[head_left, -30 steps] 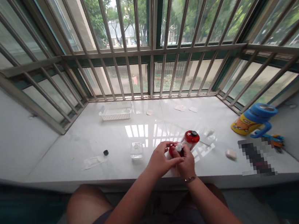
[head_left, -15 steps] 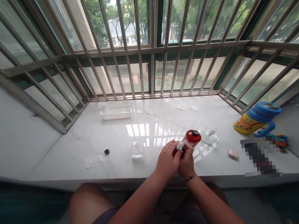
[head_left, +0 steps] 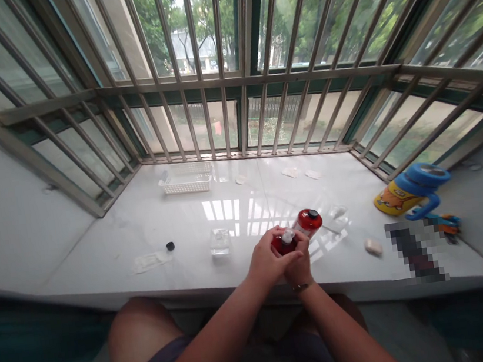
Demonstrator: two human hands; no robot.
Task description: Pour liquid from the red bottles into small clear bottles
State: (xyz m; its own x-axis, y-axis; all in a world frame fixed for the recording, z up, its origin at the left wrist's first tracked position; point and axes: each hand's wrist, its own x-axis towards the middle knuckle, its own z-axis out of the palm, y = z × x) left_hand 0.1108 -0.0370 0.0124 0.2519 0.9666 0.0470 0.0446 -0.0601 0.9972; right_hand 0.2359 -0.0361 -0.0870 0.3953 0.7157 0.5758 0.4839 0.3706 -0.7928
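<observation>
Between both hands is a small dark red bottle (head_left: 284,249) with a clear whitish nozzle on top. My left hand (head_left: 264,262) wraps its left side, with the thumb lying across the front. From the right, my right hand (head_left: 299,266) closes round the same bottle, and its fingers are partly hidden. Just behind them stands a bigger red bottle (head_left: 309,219) with a black cap and a pale label. To the left sits a clear square container (head_left: 220,243). Farther left, a small black cap (head_left: 170,246) lies by a pale strip of wrapper (head_left: 150,262).
A white plastic basket (head_left: 186,182) stands near the barred window. Pale scraps (head_left: 289,172) lie along the back. On the right are a beige lump (head_left: 373,247), a blue and yellow mug-like flask (head_left: 407,192), a blurred-out dark object (head_left: 415,253) and a blue-orange item (head_left: 447,225).
My left thumb has shifted from near the nozzle to the front of the small red bottle, showing more of its top. The whole view has moved slightly.
</observation>
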